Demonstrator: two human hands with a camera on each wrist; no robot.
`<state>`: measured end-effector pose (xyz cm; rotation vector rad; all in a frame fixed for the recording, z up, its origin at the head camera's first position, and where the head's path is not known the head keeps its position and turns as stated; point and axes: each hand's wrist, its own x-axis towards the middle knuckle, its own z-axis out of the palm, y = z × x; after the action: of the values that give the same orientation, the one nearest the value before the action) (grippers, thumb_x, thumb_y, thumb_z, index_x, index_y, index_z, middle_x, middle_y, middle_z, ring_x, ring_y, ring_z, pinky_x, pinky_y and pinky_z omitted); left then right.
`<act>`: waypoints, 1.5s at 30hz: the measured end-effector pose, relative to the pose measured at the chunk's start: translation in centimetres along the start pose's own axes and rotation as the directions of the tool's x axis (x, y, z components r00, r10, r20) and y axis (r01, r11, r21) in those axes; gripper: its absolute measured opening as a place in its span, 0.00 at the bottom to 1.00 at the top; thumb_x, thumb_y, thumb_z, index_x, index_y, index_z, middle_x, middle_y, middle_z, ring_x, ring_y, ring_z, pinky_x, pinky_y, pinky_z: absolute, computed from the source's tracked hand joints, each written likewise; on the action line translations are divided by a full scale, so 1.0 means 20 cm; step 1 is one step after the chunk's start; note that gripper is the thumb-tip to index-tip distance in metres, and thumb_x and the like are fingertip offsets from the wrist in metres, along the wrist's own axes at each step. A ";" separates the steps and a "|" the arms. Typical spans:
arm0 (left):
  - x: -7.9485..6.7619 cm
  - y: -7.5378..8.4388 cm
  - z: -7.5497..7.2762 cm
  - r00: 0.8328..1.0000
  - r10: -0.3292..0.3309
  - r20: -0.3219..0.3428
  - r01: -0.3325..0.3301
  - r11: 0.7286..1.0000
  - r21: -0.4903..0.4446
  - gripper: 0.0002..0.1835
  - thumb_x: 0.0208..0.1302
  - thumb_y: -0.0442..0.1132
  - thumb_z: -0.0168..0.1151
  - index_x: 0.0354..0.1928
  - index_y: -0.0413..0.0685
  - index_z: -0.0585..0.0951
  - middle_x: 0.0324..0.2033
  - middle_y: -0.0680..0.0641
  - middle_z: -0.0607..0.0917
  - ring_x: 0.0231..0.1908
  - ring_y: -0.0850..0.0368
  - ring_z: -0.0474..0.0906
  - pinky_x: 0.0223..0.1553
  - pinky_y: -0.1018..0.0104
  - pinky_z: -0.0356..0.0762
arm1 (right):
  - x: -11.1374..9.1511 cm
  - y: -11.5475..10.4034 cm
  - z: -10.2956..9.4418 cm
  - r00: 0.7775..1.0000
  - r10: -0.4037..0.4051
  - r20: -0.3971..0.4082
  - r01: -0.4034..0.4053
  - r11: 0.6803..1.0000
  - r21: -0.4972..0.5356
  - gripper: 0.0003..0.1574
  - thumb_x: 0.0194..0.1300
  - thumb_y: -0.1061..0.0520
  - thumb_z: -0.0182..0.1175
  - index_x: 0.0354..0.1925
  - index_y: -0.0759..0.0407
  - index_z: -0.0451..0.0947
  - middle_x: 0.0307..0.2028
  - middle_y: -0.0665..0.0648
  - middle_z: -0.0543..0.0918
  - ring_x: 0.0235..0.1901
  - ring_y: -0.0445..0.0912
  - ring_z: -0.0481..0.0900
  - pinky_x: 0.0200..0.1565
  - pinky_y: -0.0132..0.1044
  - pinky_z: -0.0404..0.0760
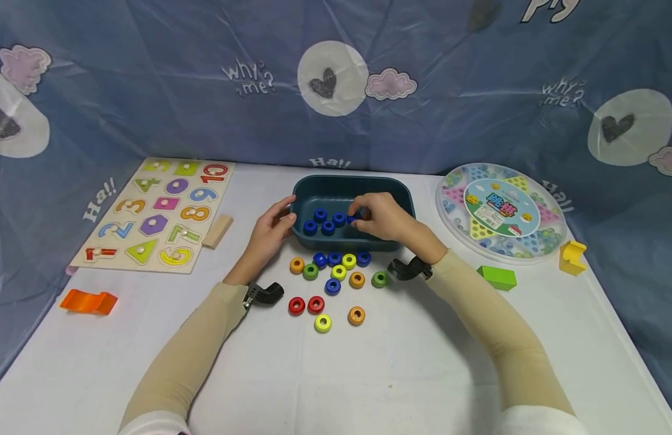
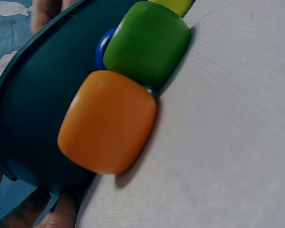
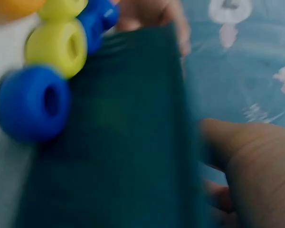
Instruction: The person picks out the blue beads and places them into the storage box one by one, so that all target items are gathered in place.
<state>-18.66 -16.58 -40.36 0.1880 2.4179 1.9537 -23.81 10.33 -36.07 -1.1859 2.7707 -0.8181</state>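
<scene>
A dark teal plastic box [image 1: 390, 244] stands on the table with several blue ring beads [image 1: 327, 228] inside. My left hand [image 1: 268, 232] rests against its left end; in the left wrist view the fingertips [image 2: 64, 211] touch the outer wall. My right hand [image 1: 385, 216] reaches over the right part of the box. It pinches a blue bead [image 1: 353, 219] between thumb and fingertips, low inside the box. In front of the box lie loose beads: blue [image 1: 332, 286], green [image 1: 310, 271], yellow [image 1: 323, 323], orange [image 1: 356, 315] and red [image 1: 296, 306].
At the left lie a wooden number puzzle board [image 1: 170, 208], a plain wooden block [image 1: 218, 231] and an orange curved block [image 1: 89, 302]. To the right are a round board-game case [image 1: 501, 211], a green block [image 1: 497, 277] and a yellow notched block [image 1: 572, 258]. A printed blue cloth [image 1: 423, 133] hangs behind.
</scene>
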 end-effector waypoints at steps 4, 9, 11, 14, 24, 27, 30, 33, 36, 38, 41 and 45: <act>0.00 0.01 0.00 1.000 0.006 0.003 -0.006 1.000 -0.010 0.26 0.74 0.39 0.49 0.72 0.47 0.64 0.69 0.36 0.67 0.62 0.41 0.71 0.52 0.72 0.81 | 0.05 0.06 0.06 0.991 0.080 0.106 -0.078 0.997 -0.019 0.10 0.58 0.59 0.68 0.40 0.58 0.83 0.38 0.56 0.87 0.36 0.47 0.83 0.41 0.40 0.83; 0.00 0.01 0.00 1.000 0.015 0.004 -0.014 0.999 -0.028 0.26 0.74 0.39 0.49 0.72 0.46 0.64 0.69 0.35 0.66 0.62 0.39 0.71 0.50 0.76 0.80 | 0.08 0.09 0.10 0.981 0.127 0.149 -0.130 0.991 0.009 0.12 0.55 0.60 0.71 0.38 0.59 0.81 0.36 0.56 0.85 0.36 0.48 0.81 0.42 0.42 0.80; 0.00 0.00 0.01 1.000 0.018 0.007 -0.017 0.999 -0.032 0.26 0.74 0.39 0.49 0.72 0.45 0.64 0.69 0.34 0.66 0.62 0.38 0.70 0.50 0.77 0.80 | 0.08 0.09 0.10 0.978 0.140 0.153 -0.144 0.990 0.015 0.12 0.54 0.61 0.71 0.38 0.59 0.80 0.36 0.56 0.85 0.36 0.48 0.81 0.42 0.42 0.80; 0.00 0.00 0.01 1.000 0.018 0.004 -0.018 0.999 -0.031 0.26 0.74 0.39 0.49 0.72 0.45 0.64 0.68 0.34 0.66 0.62 0.39 0.71 0.49 0.77 0.80 | 0.08 0.09 0.10 0.977 0.147 0.152 -0.153 0.988 0.024 0.12 0.54 0.61 0.72 0.37 0.59 0.80 0.36 0.56 0.85 0.37 0.48 0.82 0.43 0.42 0.81; 0.00 0.01 0.00 1.000 0.006 -0.004 -0.005 1.000 0.011 0.26 0.75 0.39 0.48 0.72 0.48 0.64 0.68 0.36 0.67 0.62 0.44 0.71 0.55 0.65 0.80 | 0.08 0.09 0.10 0.976 0.151 0.158 -0.160 0.986 0.046 0.14 0.54 0.60 0.72 0.39 0.59 0.81 0.40 0.57 0.86 0.39 0.49 0.85 0.45 0.42 0.84; 0.00 0.01 0.01 1.000 0.008 -0.002 -0.008 1.000 0.010 0.26 0.75 0.40 0.48 0.72 0.47 0.64 0.69 0.37 0.67 0.63 0.44 0.70 0.55 0.66 0.80 | 0.08 0.09 0.09 0.978 0.153 0.143 -0.161 0.986 0.047 0.14 0.55 0.59 0.71 0.41 0.59 0.81 0.40 0.57 0.86 0.38 0.48 0.85 0.44 0.42 0.84; 0.00 0.01 0.01 1.000 0.007 0.000 -0.007 1.000 0.003 0.26 0.75 0.39 0.48 0.72 0.47 0.64 0.69 0.37 0.67 0.63 0.44 0.70 0.53 0.69 0.80 | 0.06 0.09 0.08 0.986 0.142 0.090 -0.148 0.987 0.065 0.14 0.57 0.58 0.70 0.42 0.58 0.81 0.41 0.57 0.86 0.37 0.47 0.84 0.42 0.41 0.83; 0.00 0.01 0.01 1.000 0.005 -0.001 -0.005 1.000 0.005 0.26 0.75 0.40 0.49 0.72 0.48 0.64 0.69 0.37 0.67 0.63 0.44 0.70 0.54 0.68 0.80 | 0.02 0.04 0.04 0.997 0.082 0.005 -0.082 0.991 0.105 0.13 0.59 0.58 0.68 0.43 0.60 0.81 0.42 0.58 0.86 0.35 0.46 0.84 0.38 0.39 0.83; 0.00 0.01 0.00 1.000 0.012 -0.003 -0.012 1.000 0.010 0.26 0.74 0.39 0.49 0.72 0.48 0.64 0.68 0.37 0.68 0.62 0.43 0.71 0.54 0.64 0.81 | -0.02 -0.06 0.01 0.997 -0.023 -0.072 0.032 0.992 0.120 0.12 0.59 0.59 0.67 0.43 0.61 0.82 0.41 0.59 0.86 0.31 0.45 0.81 0.32 0.36 0.81; 0.00 0.01 0.00 1.000 0.015 -0.006 -0.015 1.000 0.012 0.26 0.74 0.39 0.49 0.72 0.48 0.65 0.67 0.36 0.69 0.61 0.43 0.72 0.53 0.65 0.81 | -0.05 -0.14 0.01 0.991 -0.095 -0.094 0.106 0.988 0.113 0.11 0.59 0.59 0.67 0.42 0.60 0.82 0.39 0.58 0.85 0.31 0.44 0.80 0.31 0.35 0.80; 0.00 0.02 0.00 1.000 0.015 -0.006 -0.015 1.000 0.008 0.26 0.74 0.39 0.49 0.72 0.48 0.65 0.67 0.36 0.69 0.61 0.43 0.72 0.52 0.68 0.81 | -0.09 -0.25 0.04 0.980 -0.189 -0.064 0.194 0.977 0.088 0.10 0.60 0.60 0.67 0.42 0.59 0.83 0.39 0.56 0.85 0.31 0.43 0.78 0.32 0.34 0.80; 0.00 0.01 0.00 1.000 0.019 0.000 -0.019 1.000 -0.006 0.26 0.74 0.39 0.49 0.72 0.47 0.64 0.67 0.35 0.69 0.61 0.42 0.71 0.51 0.71 0.81 | -0.12 -0.36 0.13 0.965 -0.254 0.060 0.253 0.967 0.024 0.11 0.60 0.62 0.66 0.44 0.59 0.84 0.42 0.54 0.85 0.38 0.43 0.81 0.40 0.33 0.84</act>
<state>-18.55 -16.50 -40.22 0.2110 2.4189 1.9685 -16.79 6.72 -35.38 -1.5576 2.5919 -0.8011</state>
